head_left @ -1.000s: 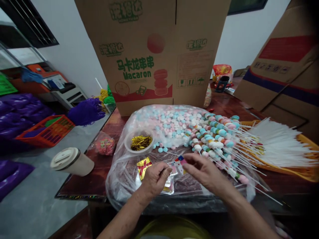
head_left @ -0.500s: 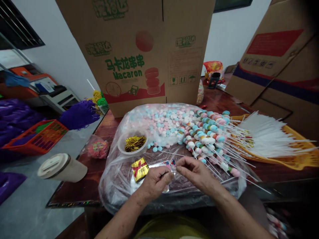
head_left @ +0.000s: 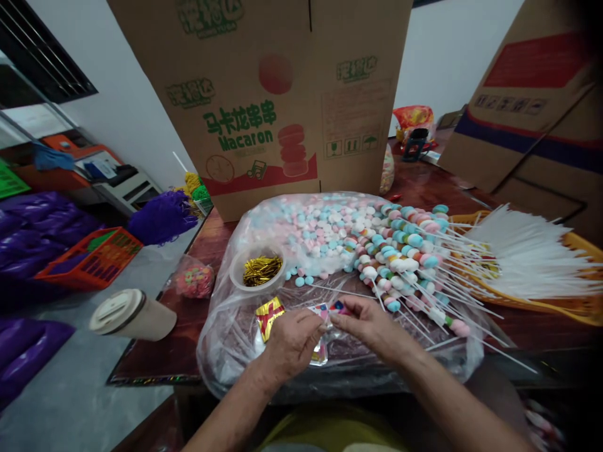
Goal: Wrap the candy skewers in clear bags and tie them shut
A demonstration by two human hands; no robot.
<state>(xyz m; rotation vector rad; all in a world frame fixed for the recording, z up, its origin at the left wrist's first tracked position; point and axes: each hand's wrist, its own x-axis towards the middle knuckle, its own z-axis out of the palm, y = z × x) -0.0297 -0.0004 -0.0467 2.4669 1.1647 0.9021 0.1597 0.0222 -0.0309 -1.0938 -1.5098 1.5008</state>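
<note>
Counter before me; plastic spread over its near middle. Wrapper between my left fingers and right fingers, above the plastic. Packet just left of my left fingers; bowl behind it, twist ties inside. Loose candies farther back, before the carton. Candy skewers right of the candies, bare ends to the right. Right of these, basket with sticks in it; second carton behind that. Left of the plastic, candy bag; cup left of the bag and nearer me.
</note>
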